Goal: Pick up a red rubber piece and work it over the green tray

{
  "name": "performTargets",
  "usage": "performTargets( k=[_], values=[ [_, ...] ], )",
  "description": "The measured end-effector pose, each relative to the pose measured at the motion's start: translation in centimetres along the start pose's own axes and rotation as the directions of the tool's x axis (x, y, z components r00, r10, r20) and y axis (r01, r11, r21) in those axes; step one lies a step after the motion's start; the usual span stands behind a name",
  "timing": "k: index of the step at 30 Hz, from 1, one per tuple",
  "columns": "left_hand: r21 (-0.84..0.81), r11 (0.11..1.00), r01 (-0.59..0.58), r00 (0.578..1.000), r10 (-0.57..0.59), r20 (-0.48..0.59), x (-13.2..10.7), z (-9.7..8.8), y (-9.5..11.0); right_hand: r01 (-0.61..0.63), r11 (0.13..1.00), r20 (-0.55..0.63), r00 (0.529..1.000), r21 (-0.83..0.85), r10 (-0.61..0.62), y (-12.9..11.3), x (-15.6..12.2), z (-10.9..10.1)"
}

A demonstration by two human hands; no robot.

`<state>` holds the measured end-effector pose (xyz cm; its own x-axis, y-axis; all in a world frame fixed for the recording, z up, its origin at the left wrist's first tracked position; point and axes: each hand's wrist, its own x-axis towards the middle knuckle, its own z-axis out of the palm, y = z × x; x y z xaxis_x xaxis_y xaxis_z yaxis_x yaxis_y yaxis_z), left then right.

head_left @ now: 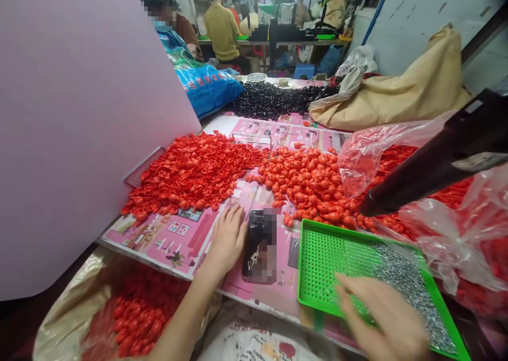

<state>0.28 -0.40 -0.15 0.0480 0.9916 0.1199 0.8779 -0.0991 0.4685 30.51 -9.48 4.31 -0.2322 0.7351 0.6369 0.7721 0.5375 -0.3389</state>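
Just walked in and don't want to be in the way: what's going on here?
The person's right hand is over a green tray, near heaped silvery pieces; whether it holds anything is too blurred to tell. The left hand lies on the pink table cover beside a phone. Beyond the hands, cupped red pieces heaped on the left meet rounder red pieces heaped on the right.

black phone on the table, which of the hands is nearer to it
Left. The left hand rests on the table close beside the black phone; the right hand is farther off, at the green tray.
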Motion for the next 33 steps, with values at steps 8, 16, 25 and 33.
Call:
performTargets(
  k=[8,16,25,33],
  values=[
    [-0.018,1.000,-0.013,0.997,0.014,0.072,2.1,-0.5,0.9,-0.032,0.997,0.456,0.890,0.074,-0.005,-7.2,4.2,7.4],
    [-0.079,0.996,0.035,0.996,-0.029,0.080,2.3,-0.4,1.2,0.027,0.977,0.398,0.915,-0.212,0.061,-6.1,2.7,9.7],
    [-0.710,0.671,0.212,0.974,-0.087,0.209,0.8,-2.7,2.8,0.020,0.988,0.339,0.940,-0.156,0.035,-6.5,2.9,9.3],
    [-0.974,-0.076,0.212,0.968,-0.121,0.220,-1.4,-3.2,7.3,-0.131,0.984,0.073,0.990,0.122,0.122,-6.1,2.8,7.2]
  ],
)
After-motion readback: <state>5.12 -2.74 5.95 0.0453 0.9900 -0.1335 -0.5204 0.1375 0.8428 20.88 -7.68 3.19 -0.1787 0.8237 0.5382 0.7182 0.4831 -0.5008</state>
